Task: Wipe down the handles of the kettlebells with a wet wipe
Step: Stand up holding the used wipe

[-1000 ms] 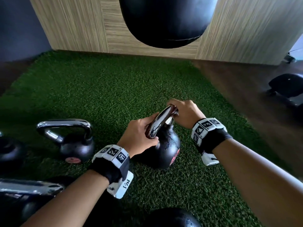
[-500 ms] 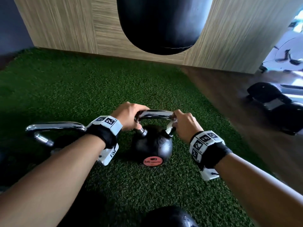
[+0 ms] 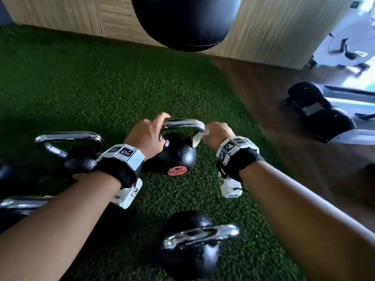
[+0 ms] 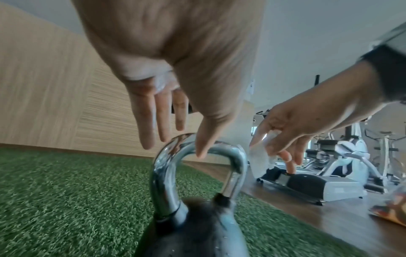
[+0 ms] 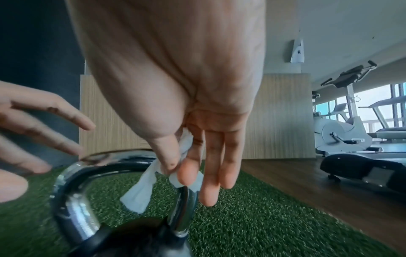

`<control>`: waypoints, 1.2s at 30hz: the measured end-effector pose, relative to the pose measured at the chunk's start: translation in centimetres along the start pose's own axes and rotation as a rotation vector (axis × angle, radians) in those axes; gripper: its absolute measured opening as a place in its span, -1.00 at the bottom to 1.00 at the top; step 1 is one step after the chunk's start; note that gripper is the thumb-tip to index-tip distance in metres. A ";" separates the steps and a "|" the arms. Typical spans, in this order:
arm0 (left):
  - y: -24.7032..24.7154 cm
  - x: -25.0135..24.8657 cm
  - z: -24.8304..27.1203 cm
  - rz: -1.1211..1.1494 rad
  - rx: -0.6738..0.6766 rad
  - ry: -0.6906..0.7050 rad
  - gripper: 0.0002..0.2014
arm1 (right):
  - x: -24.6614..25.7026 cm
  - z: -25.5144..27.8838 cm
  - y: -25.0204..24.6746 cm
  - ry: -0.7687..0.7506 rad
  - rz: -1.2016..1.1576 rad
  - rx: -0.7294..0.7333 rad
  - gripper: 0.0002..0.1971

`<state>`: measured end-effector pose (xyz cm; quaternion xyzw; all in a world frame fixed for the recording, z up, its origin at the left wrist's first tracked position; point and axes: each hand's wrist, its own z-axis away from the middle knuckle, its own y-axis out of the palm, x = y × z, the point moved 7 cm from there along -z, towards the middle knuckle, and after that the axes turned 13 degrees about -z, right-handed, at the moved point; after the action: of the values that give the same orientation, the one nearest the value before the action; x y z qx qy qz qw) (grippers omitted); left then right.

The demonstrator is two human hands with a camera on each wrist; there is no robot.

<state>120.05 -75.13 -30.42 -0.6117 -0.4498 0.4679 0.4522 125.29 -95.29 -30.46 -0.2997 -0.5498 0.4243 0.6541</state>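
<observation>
A black kettlebell [image 3: 178,157] with a chrome handle [image 3: 182,123] and a red base label stands on the green turf. My left hand [image 3: 149,134] hovers at the handle's left end, fingers straight; in the left wrist view its thumb tip is at the chrome handle [image 4: 197,151]. My right hand [image 3: 218,132] pinches a white wet wipe [image 3: 197,138] between thumb and forefinger at the handle's right end. In the right wrist view the wipe [image 5: 140,193] hangs down inside the handle loop [image 5: 72,196].
Another kettlebell [image 3: 73,151] stands to the left, one [image 3: 192,246] lies near me, and a chrome handle [image 3: 22,203] shows at the left edge. A black punching bag [image 3: 186,21] hangs ahead. Wood floor and treadmills [image 3: 324,114] lie to the right.
My left hand has let go of the handle and straightened its fingers. My right hand has lifted slightly off the handle's right end, so the wipe hangs free. The kettlebell stands upright.
</observation>
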 end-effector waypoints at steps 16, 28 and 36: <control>-30.5 -14.6 7.7 0.000 0.397 -0.130 -0.60 | 4.5 22.7 -29.4 0.222 -0.314 0.100 -0.85; -49.1 -43.8 12.3 0.039 0.322 0.000 -0.63 | -5.2 47.1 -53.6 0.372 -0.582 -0.213 -0.69; -51.1 -70.7 23.1 -0.027 0.361 0.384 -0.64 | -23.3 71.4 -58.6 0.682 -0.749 -0.519 -0.83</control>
<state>79.81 -131.40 27.59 -0.5928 -0.2730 0.4098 0.6373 68.19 -148.21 24.35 -0.3552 -0.4625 -0.1062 0.8054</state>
